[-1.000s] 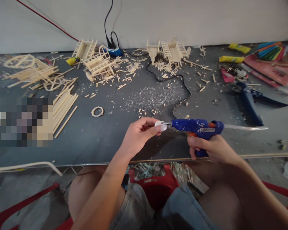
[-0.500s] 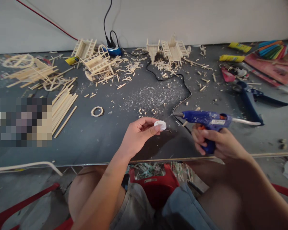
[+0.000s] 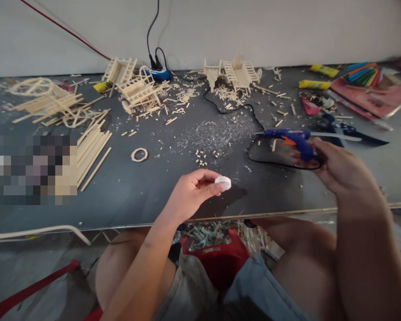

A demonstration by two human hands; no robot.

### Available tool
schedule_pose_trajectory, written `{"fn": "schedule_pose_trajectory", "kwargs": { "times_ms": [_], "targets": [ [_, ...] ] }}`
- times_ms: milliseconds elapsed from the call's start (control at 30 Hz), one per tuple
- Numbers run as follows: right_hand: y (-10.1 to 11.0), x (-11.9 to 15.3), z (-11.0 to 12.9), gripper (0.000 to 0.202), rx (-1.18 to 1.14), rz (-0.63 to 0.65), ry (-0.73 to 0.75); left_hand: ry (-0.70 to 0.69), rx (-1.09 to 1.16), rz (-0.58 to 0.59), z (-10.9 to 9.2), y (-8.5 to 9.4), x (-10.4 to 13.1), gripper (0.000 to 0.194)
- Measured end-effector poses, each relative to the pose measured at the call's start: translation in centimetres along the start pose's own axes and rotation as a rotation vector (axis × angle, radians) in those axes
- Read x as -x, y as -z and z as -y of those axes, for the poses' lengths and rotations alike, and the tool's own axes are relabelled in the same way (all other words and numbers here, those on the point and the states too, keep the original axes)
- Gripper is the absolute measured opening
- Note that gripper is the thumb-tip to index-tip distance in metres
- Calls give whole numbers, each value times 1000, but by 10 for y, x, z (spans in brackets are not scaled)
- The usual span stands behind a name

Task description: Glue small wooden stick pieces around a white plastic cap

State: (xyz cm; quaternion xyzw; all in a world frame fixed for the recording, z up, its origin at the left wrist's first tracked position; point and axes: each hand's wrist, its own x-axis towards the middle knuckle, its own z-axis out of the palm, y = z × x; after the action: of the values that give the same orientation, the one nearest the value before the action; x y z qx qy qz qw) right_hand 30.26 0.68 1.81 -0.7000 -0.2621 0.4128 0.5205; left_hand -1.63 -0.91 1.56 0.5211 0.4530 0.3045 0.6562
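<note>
Between the thumb and fingers of my left hand (image 3: 195, 191) is a small white round piece (image 3: 223, 182), held just above the table near its front edge. My right hand (image 3: 345, 167) grips the lower handle of a blue hot glue gun (image 3: 287, 134) with an orange trigger. Its nozzle points left, and a clear glue stick (image 3: 337, 137) sticks out at the back. The gun lies low over the table; I cannot tell whether it rests on it. Its black cord (image 3: 263, 161) loops beneath it. A ring of small wood pieces (image 3: 139, 154) lies left of my left hand.
Stick-built models (image 3: 242, 73) and wood scraps line the back. Loose sticks (image 3: 93, 151) lie left beside a blurred patch. Cut bits (image 3: 202, 158) lie mid-table. A blue power socket (image 3: 158, 73), yellow tubes (image 3: 314, 84), dark blue cutters (image 3: 364, 133) and coloured sticks (image 3: 364, 73) are around.
My right hand has carried the glue gun up and away over the table, its grip shifting to the handle's lower end. My left hand has barely moved with the white piece.
</note>
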Motion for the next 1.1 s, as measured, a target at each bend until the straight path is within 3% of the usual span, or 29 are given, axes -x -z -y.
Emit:
{"fn": "schedule_pose_trajectory", "kwargs": {
  "times_ms": [133, 233, 333, 500, 667, 833, 1100],
  "targets": [
    [-6, -1, 0, 6, 183, -273, 262, 32, -71, 78, 3, 6, 7, 25],
    [-24, 10, 3, 15, 277, -264, 401, 75, -138, 138, 5, 8, 12, 27],
    [-55, 25, 11, 20, 470, -79, 508, 101, -174, 161, 5, 9, 15, 29],
    [-121, 44, 20, 15, 781, 428, 679, 61, -164, 173, 4, 10, 15, 24],
    [-170, 42, 18, 16, 1018, 662, 758, 47, -20, 69, 9, 15, 8, 23],
    [-186, 32, 19, 21, 1262, 787, 778, 72, 77, 38, 7, 17, 3, 22],
    [-189, 30, 15, 21, 1300, 848, 827, 62, 230, -4, 5, 16, 2, 24]
  ]
}}
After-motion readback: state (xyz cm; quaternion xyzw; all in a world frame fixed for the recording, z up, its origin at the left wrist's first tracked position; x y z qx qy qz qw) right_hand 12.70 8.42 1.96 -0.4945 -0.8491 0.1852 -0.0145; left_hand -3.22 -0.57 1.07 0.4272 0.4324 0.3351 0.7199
